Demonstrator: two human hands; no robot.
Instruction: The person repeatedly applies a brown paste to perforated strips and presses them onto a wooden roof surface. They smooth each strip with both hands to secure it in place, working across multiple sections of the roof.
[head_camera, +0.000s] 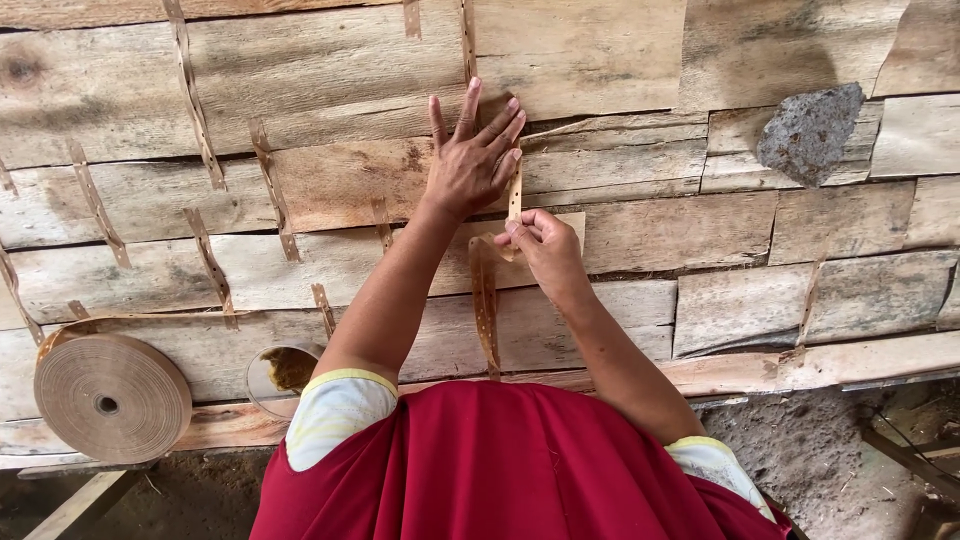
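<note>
Your tape strip (486, 300): narrow, brown, papery, with small holes along its length. It rises from the near edge of the veneer, loops over in a loose fold, and its free end stands nearly upright, where it is pinched. Lower run lies flat, running roughly straight toward you.

Veneer sheets (330, 185): thin, pale-to-tan wood, rough-grained, laid flat in overlapping rows. Edges ragged; seams between pieces already crossed by short taped strips.

Left arm stretched forward, left hand (468, 160) flat, palm down, fingers spread and pointing away. Right arm bent inward, right hand (540, 243) just beside left, thumb and fingertips pinched together, knuckles up.
</note>
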